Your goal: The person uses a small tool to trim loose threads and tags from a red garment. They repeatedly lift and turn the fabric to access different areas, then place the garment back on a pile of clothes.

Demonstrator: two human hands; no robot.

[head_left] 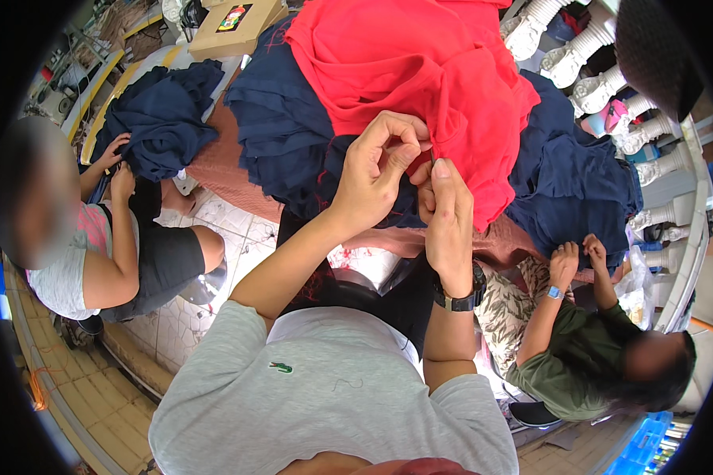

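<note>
A bright red garment (404, 67) lies bunched over a pile of dark navy garments (281, 127) in front of me. My left hand (380, 162) is closed, its fingers pinching at the near edge of the red cloth. Just right of it and slightly nearer, my right hand (446, 206) is closed too, thumb and forefinger pressed together by the same edge. Something thin and dark shows at those fingertips, too small to name. Loose red threads cling to the navy cloth beside my left hand.
To the left, a seated person (107, 237) handles a navy bundle (166, 111); to the right, another person (602, 348) works at more navy cloth (574, 170). White balusters (598, 91) line the right side. A cardboard box (238, 28) stands at the far left.
</note>
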